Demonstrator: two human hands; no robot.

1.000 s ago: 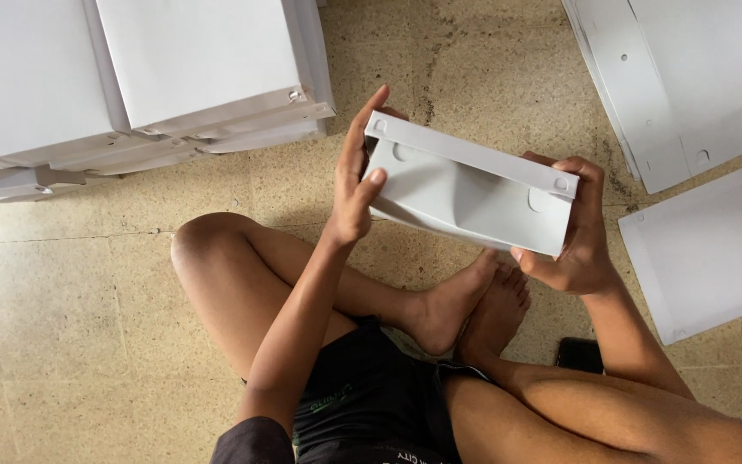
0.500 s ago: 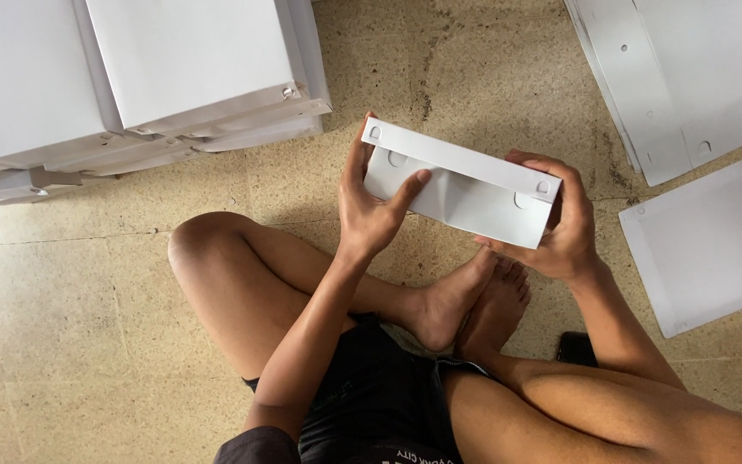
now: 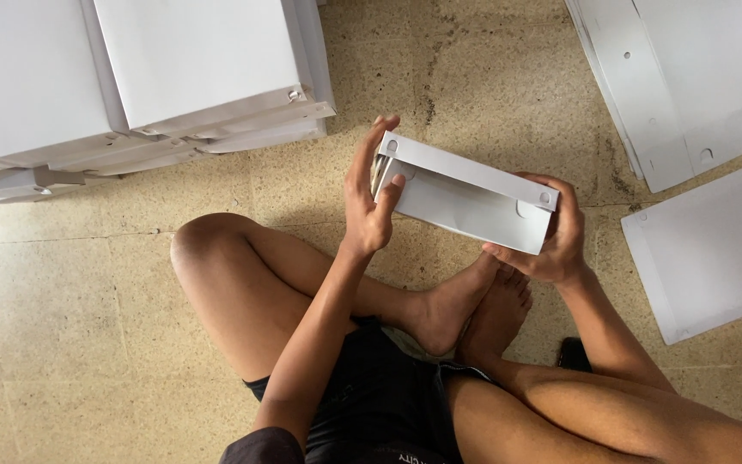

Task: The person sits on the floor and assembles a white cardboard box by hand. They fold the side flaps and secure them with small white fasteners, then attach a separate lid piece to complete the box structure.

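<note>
In the head view we look straight down at a person sitting cross-legged on a speckled stone floor, bare feet tucked together near the middle of the frame. Just above the feet, at the centre of the frame, we see a white folded cardboard box, held off the floor and tilted so that its long edge runs from upper left down to lower right.

The left hand is pressed against the left end of the box, palm on the side face, thumb lying on the front panel and the fingers stretched upward past the top corner. The right hand is clamped on the right end, fingers wrapped over the upper edge and the palm cupping the box from below. The two hands are well apart, one at each end.

In the upper left of the frame we see a stack of white finished boxes standing on the floor, near the left hand but not touching it. In the upper right lie flat white cardboard sheets with small punched holes, and below them, at the right edge, a single flat white panel.
</note>
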